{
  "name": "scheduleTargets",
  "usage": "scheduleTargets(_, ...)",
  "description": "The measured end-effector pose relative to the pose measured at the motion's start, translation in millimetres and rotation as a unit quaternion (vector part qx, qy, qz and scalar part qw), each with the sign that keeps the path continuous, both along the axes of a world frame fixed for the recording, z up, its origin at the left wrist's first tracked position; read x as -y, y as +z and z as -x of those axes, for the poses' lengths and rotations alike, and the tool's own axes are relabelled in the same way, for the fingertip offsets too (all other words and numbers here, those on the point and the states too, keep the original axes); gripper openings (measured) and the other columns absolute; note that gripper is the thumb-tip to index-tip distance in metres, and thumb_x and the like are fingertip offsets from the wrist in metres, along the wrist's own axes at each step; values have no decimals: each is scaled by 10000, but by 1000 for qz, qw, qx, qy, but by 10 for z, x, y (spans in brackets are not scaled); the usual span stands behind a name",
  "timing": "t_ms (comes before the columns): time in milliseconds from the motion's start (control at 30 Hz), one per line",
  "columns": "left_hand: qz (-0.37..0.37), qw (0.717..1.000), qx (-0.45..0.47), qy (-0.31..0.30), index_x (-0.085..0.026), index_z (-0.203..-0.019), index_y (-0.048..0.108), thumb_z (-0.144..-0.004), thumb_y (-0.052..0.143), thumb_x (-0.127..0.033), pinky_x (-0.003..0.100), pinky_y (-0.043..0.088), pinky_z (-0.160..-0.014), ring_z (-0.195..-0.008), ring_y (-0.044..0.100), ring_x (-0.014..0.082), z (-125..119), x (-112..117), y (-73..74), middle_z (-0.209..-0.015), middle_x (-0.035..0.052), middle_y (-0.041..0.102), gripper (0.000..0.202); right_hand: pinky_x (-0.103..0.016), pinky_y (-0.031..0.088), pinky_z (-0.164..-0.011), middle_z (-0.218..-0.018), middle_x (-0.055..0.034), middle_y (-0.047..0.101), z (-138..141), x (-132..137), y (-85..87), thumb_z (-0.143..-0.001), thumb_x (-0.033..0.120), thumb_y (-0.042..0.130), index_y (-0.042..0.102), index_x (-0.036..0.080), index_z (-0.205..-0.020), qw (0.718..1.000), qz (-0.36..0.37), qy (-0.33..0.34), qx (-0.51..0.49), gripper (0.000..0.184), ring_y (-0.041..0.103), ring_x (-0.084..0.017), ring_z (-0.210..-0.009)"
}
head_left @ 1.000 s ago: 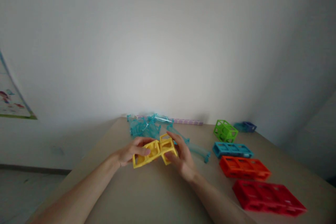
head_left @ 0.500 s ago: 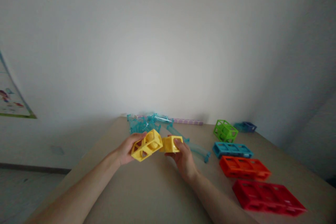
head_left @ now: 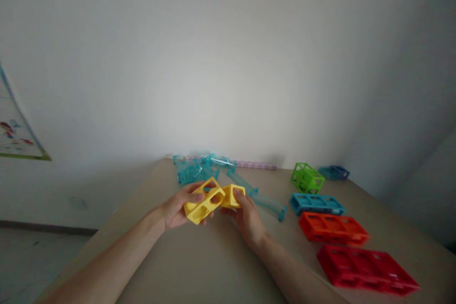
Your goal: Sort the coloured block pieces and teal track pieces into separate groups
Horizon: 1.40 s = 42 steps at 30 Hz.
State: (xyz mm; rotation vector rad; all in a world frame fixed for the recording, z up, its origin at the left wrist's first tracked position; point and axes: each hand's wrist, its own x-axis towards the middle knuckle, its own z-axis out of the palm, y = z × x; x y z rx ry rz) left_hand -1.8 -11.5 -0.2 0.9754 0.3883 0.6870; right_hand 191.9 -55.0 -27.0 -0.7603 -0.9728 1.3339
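Above the beige table (head_left: pixel 199 266), my left hand (head_left: pixel 178 209) is closed round a long yellow open-frame block (head_left: pixel 204 202), thumb on top. My right hand (head_left: pixel 245 216) pinches a smaller yellow cube frame (head_left: pixel 232 196) held against the long block's right end. Both pieces are tilted and lifted off the table. Whether the two are joined I cannot tell.
Behind the hands lies a pile of clear turquoise track pieces (head_left: pixel 199 171). On the right stand a green cube frame (head_left: pixel 306 178), a blue frame (head_left: pixel 315 204), an orange frame (head_left: pixel 333 229), a red frame (head_left: pixel 366 270) and a dark blue piece (head_left: pixel 335 171). A white wall is behind.
The long yellow block was pulled apart from the small cube and raised, then tilted and brought back against it. Both hands kept their hold and moved slightly closer together.
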Motion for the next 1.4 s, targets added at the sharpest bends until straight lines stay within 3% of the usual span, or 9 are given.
scheduleTargets(400, 51, 988, -32, 140, -107, -951, 630, -858, 554, -333, 263, 501, -412, -526, 647, 185, -58, -106, -10, -738, 89, 683, 256, -394, 497, -832, -1026, -62, 684, -3, -17, 50, -785, 505, 638, 643, 207, -983, 997, 2, -30, -74, 358, 622, -248, -982)
scheduleTargets(500, 50, 991, -17, 124, -123, -1004, 607, -864, 536, -336, 290, 523, -426, -528, 655, 200, -44, -110, -26, -743, 80, 682, 265, -424, 471, -903, -1089, -54, 666, -8, -22, 63, -824, 497, 600, 625, 224, -1027, 994, -30, -32, -96, 340, 592, -252, -1064)
scheduleTargets(633, 29, 996, -7, 89, -145, -1067, 587, -874, 532, -331, 406, 571, -611, -727, 702, 273, -58, -71, 9, -937, 120, 695, 273, -423, 458, -933, -1130, -57, 648, -14, -19, 55, -847, 486, 579, 606, 224, -1061, 995, -47, -20, -89, 339, 571, -249, -1100)
scheduleTargets(733, 9, 995, -18, 94, -170, -1059, 599, -864, 567, -311, 412, 560, -661, -819, 697, 290, -89, -28, 47, -992, 115, 690, 243, -401, 468, -917, -1101, -53, 653, -13, -13, 22, -815, 453, 639, 586, 228, -1080, 997, -61, -33, -42, 353, 596, -241, -1049)
scheduleTargets(867, -7, 991, -35, 131, -180, -1079, 637, -823, 633, -237, 306, 534, -720, -844, 674, 201, -114, -14, 45, -1037, 88, 686, 263, -406, 475, -917, -1225, -76, 591, -6, 29, 18, -802, 436, 660, 537, 246, -1138, 992, -113, -43, 39, 405, 590, -255, -1075)
scheduleTargets(1000, -69, 984, -41, 158, -206, -1033, 669, -762, 687, -201, 244, 497, -722, -860, 644, 166, -114, -55, -7, -1031, 50, 690, 271, -429, 382, -1045, -1463, -66, 358, -12, 97, 49, -781, 355, 703, 486, 294, -1207, 961, -237, -40, 136, 483, 421, -278, -1297)
scheduleTargets(1100, -159, 967, -7, 200, -203, -998, 680, -779, 682, -253, 226, 473, -735, -862, 628, 157, -99, -93, -39, -987, 44, 696, 225, -455, 291, -1111, -1532, -77, 224, -26, 127, 55, -759, 287, 733, 314, 317, -1383, 930, -297, -21, 215, 752, 288, -281, -1381)
scheduleTargets(1200, -218, 947, -17, 236, -195, -1038, 689, -778, 686, -314, 249, 468, -764, -888, 630, 185, -61, -135, -69, -1014, 68, 701, 286, -482, 240, -1132, -1542, -103, 200, -44, 132, 49, -767, 251, 721, 143, 293, -1470, 910, -306, -15, 278, 912, 233, -282, -1403)
scheduleTargets(1400, -288, 917, -71, 268, -183, -1015, 723, -793, 665, -332, 297, 472, -823, -924, 637, 228, 21, -183, -107, -1026, 84, 708, 273, -501, 222, -1135, -1549, -98, 185, -72, 131, 47, -765, 201, 707, 130, 283, -1484, 898, -297, -13, 325, 925, 208, -285, -1411)
